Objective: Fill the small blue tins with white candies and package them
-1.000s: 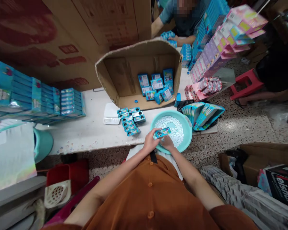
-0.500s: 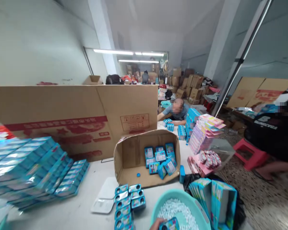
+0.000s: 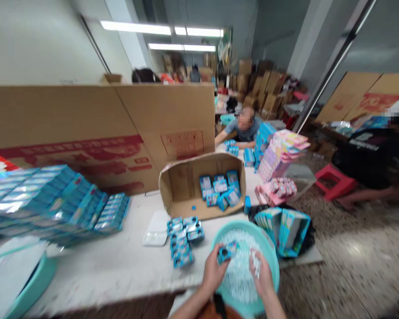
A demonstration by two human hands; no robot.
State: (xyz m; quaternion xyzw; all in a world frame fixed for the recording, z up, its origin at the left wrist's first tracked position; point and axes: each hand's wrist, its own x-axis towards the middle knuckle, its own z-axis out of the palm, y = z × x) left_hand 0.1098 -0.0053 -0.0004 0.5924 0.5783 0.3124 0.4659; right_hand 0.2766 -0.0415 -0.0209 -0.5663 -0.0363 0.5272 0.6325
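Observation:
My left hand [image 3: 214, 268] grips a small blue printed box [image 3: 228, 251] with a dark round hole in its face, held over the turquoise basin [image 3: 275, 274]. Many small white pieces [image 3: 241, 281] fill the basin. Inside its right side, my right hand [image 3: 263, 274] curls its fingers round some of those white pieces; blur hides how many. Left of the basin, rows of similar blue boxes [image 3: 180, 243] with round holes stand on the table. Behind them a cardboard carton [image 3: 179, 190] lies on its side, with several blue boxes [image 3: 220, 186] loose inside.
Stacked blue packs [image 3: 53, 199] fill the table's left side, near another turquoise tub [image 3: 36, 288]. Open blue display boxes [image 3: 294, 232] stand right of the basin. A tall cardboard sheet [image 3: 96, 137] blocks the back. A co-worker [image 3: 244, 126] leans on the table beyond.
The view has tilted down, bringing both hands and the whole basin into sight. The blue box is still in my left hand; my right hand now shows among the white pieces.

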